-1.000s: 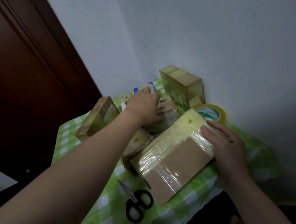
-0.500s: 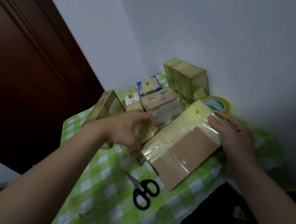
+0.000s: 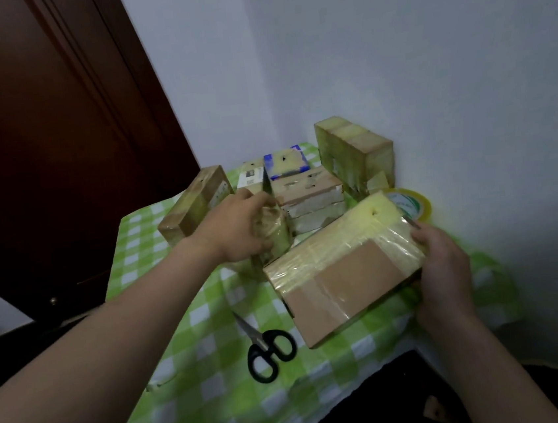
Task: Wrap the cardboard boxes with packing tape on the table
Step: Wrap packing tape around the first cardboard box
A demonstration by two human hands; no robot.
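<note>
Right grip [image 3: 443, 263] on box [image 3: 343, 283], seemingly half-taped

The table [image 3: 192, 385], covered by a green-and-white checked cloth [image 3: 136, 240], carries black scissors [image 3: 268, 348]. Just right of the scissors lies a half-taped cardboard box [image 3: 343, 283]. Beyond the scissors stand several taped boxes [image 3: 306, 191], and farther right a tape roll [image 3: 414, 205].

Left hand [image 3: 238, 231] reaching forward, gripping, right hand [image 3: 443, 263] gripping nearer

Scissors [image 3: 263, 339] L of big box [image 3: 346, 273]; tape roll [image 3: 421, 206] prob. behind.
</note>
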